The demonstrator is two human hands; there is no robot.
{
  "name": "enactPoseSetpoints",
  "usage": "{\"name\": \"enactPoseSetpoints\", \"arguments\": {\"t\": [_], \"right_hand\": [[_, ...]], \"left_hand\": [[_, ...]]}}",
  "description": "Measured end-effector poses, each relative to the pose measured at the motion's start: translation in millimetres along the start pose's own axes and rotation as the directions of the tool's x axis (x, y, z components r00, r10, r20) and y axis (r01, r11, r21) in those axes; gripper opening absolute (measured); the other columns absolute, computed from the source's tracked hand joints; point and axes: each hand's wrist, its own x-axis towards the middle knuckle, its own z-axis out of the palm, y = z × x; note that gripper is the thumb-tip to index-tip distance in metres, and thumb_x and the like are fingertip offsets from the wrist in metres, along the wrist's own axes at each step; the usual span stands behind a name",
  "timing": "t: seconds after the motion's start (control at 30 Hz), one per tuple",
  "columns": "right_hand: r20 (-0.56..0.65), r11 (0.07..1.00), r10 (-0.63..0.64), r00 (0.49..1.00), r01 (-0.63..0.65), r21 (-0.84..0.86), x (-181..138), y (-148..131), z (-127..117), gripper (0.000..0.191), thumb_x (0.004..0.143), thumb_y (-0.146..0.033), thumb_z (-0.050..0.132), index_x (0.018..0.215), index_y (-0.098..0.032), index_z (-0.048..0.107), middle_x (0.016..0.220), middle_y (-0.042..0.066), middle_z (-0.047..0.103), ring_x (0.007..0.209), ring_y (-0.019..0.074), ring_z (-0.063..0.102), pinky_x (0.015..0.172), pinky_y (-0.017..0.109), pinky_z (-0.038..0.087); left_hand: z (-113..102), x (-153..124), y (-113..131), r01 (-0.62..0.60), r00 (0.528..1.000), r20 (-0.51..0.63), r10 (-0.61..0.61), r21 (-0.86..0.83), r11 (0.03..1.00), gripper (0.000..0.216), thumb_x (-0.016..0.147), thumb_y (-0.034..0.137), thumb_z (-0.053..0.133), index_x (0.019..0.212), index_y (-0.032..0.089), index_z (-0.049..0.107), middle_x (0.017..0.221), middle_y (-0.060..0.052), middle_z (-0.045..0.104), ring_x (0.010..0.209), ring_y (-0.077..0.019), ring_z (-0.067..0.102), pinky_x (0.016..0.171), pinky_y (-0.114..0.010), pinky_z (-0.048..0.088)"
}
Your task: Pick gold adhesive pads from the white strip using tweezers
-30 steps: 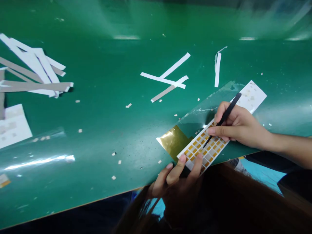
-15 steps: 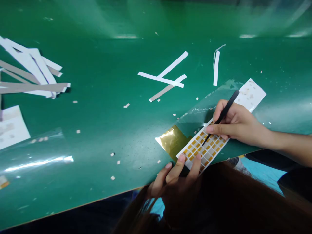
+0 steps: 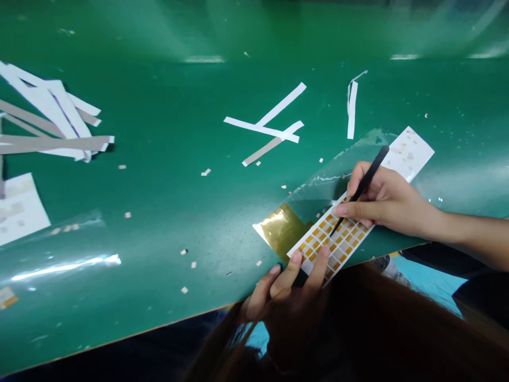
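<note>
My right hand is closed around black tweezers, their tips pointing down at a white sheet of small amber stickers laid out in a grid. Whether the tips pinch anything is too small to tell. At the sheet's near left end, my left hand keeps hold with two fingertips on its face; the thumb is hidden. Beside that end lies a shiny gold film piece, partly under the sheet. Clear film stretches out behind the sheet, and a white spotted card shows beyond my right hand.
White and grey paper strips lie crossed mid-table, another strip farther right. A strip pile and a white card are at the left. Small scraps dot the green table. Its front edge runs below my hands.
A left fingertip has shifted slightly up the sheet, closer to the tweezer tips. The right hand and tweezers stay nearly in place.
</note>
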Motion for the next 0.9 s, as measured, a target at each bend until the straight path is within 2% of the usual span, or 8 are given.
{"name": "enactPoseSetpoints", "arguments": {"t": [0.17, 0.27, 0.47, 0.73, 0.9], "right_hand": [[-0.008, 1.000, -0.001, 1.000, 0.001, 0.018, -0.9, 1.5, -1.4, 0.038, 0.066, -0.024, 0.080, 0.072, -0.021, 0.042, 0.044, -0.010, 0.049, 0.036, 0.0061, 0.044, 0.034, 0.017, 0.034], [-0.054, 0.996, -0.028, 0.998, 0.032, 0.083, -3.8, -2.4, -4.5, 0.036, 0.069, -0.024, 0.078, 0.073, -0.021, 0.042, 0.046, -0.010, 0.048, 0.035, 0.0045, 0.042, 0.032, 0.016, 0.030], [-0.119, 0.988, -0.117, 0.986, 0.128, 0.087, 0.3, -11.6, -0.4, 0.040, 0.062, -0.020, 0.082, 0.073, -0.021, 0.043, 0.056, -0.008, 0.056, 0.040, 0.0063, 0.052, 0.032, 0.015, 0.034], [-0.143, 0.997, -0.063, 0.988, 0.068, 0.030, 13.5, -7.0, 7.3, 0.042, 0.060, -0.023, 0.082, 0.069, -0.022, 0.042, 0.047, -0.010, 0.052, 0.037, 0.0061, 0.048, 0.031, 0.017, 0.029], [-0.153, 0.999, -0.050, 0.987, 0.052, 0.013, 11.5, -8.7, 10.4, 0.042, 0.060, -0.022, 0.083, 0.069, -0.022, 0.042, 0.048, -0.009, 0.052, 0.037, 0.0069, 0.048, 0.031, 0.019, 0.028]], "left_hand": [[2.7, 0.5, 1.9, 0.004, 0.999, -0.039, -0.003, 0.038, 0.999, 0.047, 0.064, 0.051, 0.073, 0.108, 0.041, 0.061, 0.094, -0.001, 0.054, 0.085, -0.0198, 0.042, 0.077, -0.036, 0.037], [2.2, 1.0, 3.4, 0.025, 1.000, -0.009, -0.025, 0.017, 1.000, 0.045, 0.065, 0.052, 0.072, 0.108, 0.043, 0.060, 0.094, -0.001, 0.056, 0.086, -0.0191, 0.043, 0.078, -0.035, 0.036], [-1.3, 4.1, 5.8, 0.061, 0.998, 0.006, -0.061, -0.010, 0.998, 0.042, 0.071, 0.049, 0.067, 0.111, 0.040, 0.059, 0.092, -0.003, 0.053, 0.087, -0.0197, 0.040, 0.077, -0.034, 0.036], [0.7, 6.9, 8.9, 0.071, 0.997, -0.015, -0.071, -0.019, 0.997, 0.053, 0.066, 0.052, 0.072, 0.116, 0.045, 0.054, 0.094, -0.001, 0.051, 0.083, -0.0183, 0.041, 0.075, -0.034, 0.034], [-1.7, 6.7, 6.8, 0.045, 0.999, 0.024, -0.045, -0.035, 0.998, 0.044, 0.076, 0.049, 0.062, 0.118, 0.043, 0.054, 0.092, -0.003, 0.050, 0.089, -0.0213, 0.039, 0.075, -0.035, 0.034]]}}
